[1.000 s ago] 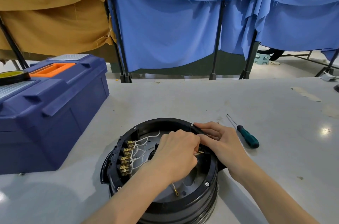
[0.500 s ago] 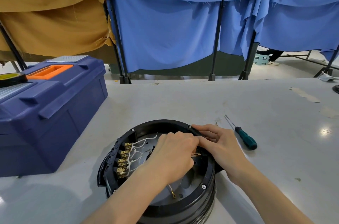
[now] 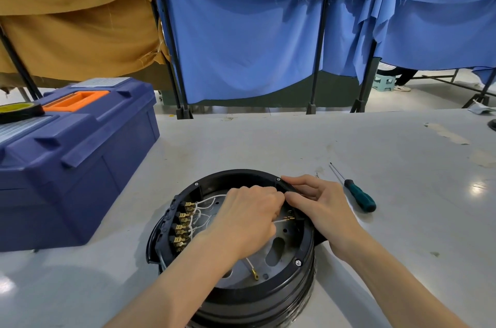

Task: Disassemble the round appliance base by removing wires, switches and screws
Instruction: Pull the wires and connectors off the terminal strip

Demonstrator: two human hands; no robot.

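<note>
The round black appliance base (image 3: pixel 284 287) lies open side up on the grey table, near me. White wires (image 3: pixel 206 202) run from a row of brass terminals (image 3: pixel 182 228) along its left inner wall. My left hand (image 3: pixel 247 217) reaches into the base with curled fingers that pinch a white wire ending in brass connectors (image 3: pixel 288 219). My right hand (image 3: pixel 322 206) rests on the right rim, fingers curled over the edge by those connectors. A loose wire with a ring lug (image 3: pixel 253 272) lies on the base floor.
A green-handled screwdriver (image 3: pixel 358 197) lies on the table just right of my right hand. A blue toolbox (image 3: pixel 69 155) with an orange handle stands at the left, a tape roll (image 3: pixel 20 110) on its lid. Blue and tan cloths hang behind the table.
Both hands stay in the same place on the base. The view has shifted slightly, and the brass connectors show a little more between my hands.
</note>
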